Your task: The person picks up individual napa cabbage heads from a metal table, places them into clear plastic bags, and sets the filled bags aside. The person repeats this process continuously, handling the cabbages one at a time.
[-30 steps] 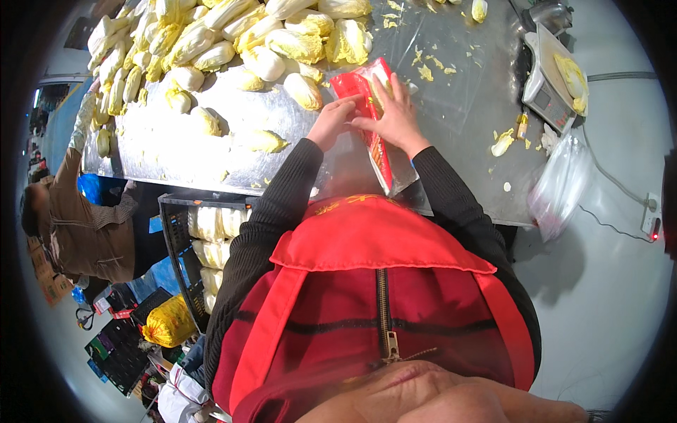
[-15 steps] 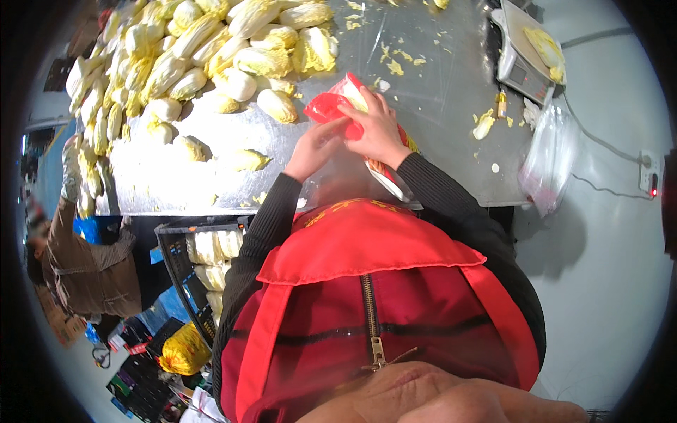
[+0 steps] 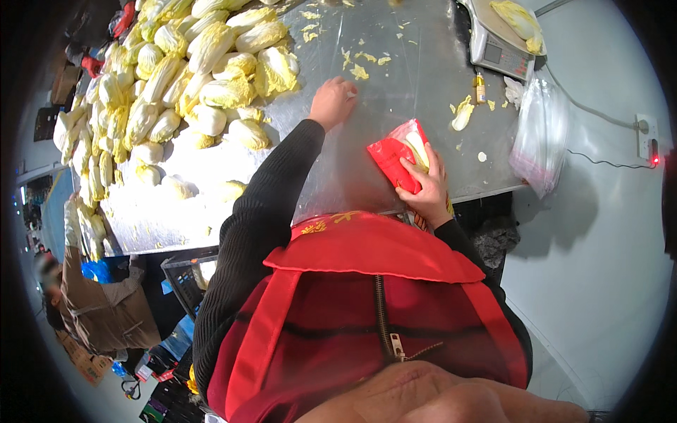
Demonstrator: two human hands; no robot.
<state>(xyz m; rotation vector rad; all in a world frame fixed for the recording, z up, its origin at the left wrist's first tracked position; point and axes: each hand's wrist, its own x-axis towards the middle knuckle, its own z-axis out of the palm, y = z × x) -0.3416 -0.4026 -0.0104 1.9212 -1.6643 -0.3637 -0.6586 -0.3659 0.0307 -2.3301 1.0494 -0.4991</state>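
My right hand (image 3: 426,189) grips a red plastic bag (image 3: 392,159) close to the table's front edge. Pale napa cabbage (image 3: 417,146) shows through the bag's clear part. Out over the metal table, my left hand (image 3: 333,106) has its fingers curled at a small white cabbage scrap (image 3: 350,94), which pokes out by the fingertips. The pile of napa cabbages (image 3: 209,48) lies left of that hand.
Yellow leaf bits (image 3: 360,72) litter the metal table (image 3: 395,99). At the far right stands a scale (image 3: 497,53) bearing a cabbage (image 3: 517,22), beside a small bottle (image 3: 481,89) and clear plastic bags (image 3: 541,137). A co-worker (image 3: 106,303) stands at the left; a black crate (image 3: 185,278) sits below the table.
My left hand has let go of the red bag and reached forward to the white scrap. The right hand has brought the bag right and nearer to my body. My view has shifted.
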